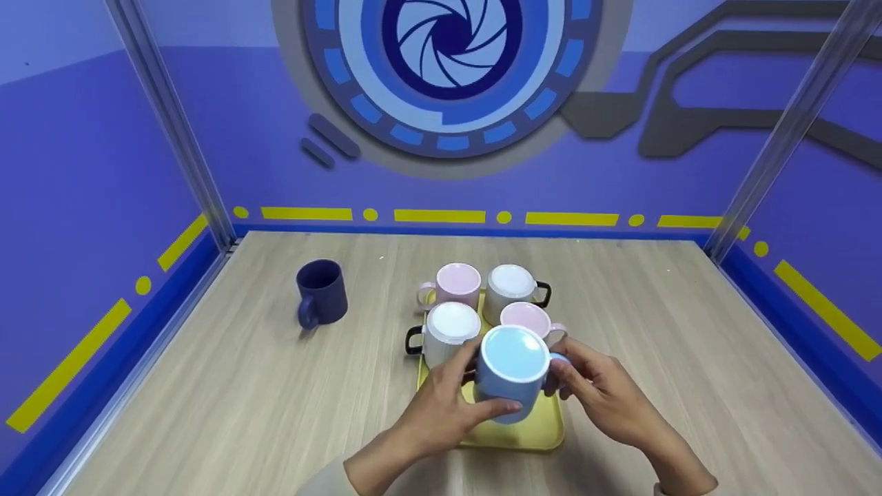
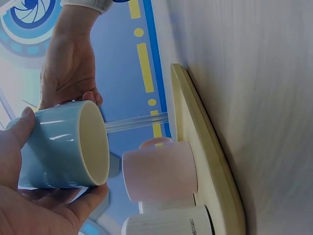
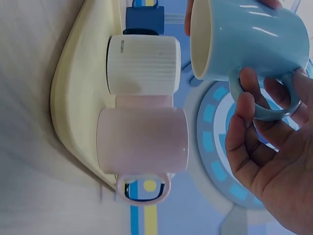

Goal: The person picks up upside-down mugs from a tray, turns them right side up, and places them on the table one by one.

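A light blue mug (image 1: 513,368) hangs upside down over the near end of a yellow tray (image 1: 524,435), its base upward and its cream-lined mouth facing down. My left hand (image 1: 441,406) grips the mug's body from the left, thumb across the near side. On the other side, my right hand (image 1: 606,389) holds the mug's handle (image 3: 268,113), with fingers through the loop. Just beyond the held mug, a pink mug (image 1: 525,317) and a white mug (image 1: 449,334) with a black handle stand upside down on the tray.
Farther back on the tray are another upturned pink mug (image 1: 458,281) and a second white mug (image 1: 510,293), black-handled. A dark blue mug (image 1: 322,293) stands upright on the wooden table (image 1: 241,399) at the left. Blue-purple panels (image 1: 227,131) enclose the table's back and sides.
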The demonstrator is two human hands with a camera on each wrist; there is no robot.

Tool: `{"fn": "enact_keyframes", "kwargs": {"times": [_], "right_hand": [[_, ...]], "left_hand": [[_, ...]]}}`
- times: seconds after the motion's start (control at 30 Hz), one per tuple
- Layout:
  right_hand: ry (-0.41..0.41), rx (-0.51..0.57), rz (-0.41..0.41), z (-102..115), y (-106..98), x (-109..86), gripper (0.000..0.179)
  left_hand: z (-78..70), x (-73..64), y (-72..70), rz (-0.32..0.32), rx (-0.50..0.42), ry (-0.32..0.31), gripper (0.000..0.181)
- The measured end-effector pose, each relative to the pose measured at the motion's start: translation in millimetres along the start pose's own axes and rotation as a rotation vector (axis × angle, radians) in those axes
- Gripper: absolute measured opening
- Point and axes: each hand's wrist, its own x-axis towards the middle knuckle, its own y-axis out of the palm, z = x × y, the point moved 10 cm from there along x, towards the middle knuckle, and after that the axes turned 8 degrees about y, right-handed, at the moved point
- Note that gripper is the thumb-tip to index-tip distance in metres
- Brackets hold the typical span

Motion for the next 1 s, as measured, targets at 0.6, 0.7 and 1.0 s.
{"fn": "enact_keyframes", "kwargs": {"times": [0.6, 0.7, 1.0], "right_hand": [[-0.016, 0.009, 0.041, 2, 14, 0.6, 0.014], [0.01, 0.013, 0.036, -2, 15, 0.2, 0.015], [0.013, 0.043, -0.001, -3, 12, 0.4, 0.015]], "left_hand": [[6.8, -8.2, -5.1, 0.023, -0.016, -0.002, 0.086], [7.1, -9.5, -3.6, 0.039, 0.006, 0.004, 0.087], [7.1, -13.3, -4.3, 0.134, 0.126, -0.02, 0.117]]}}
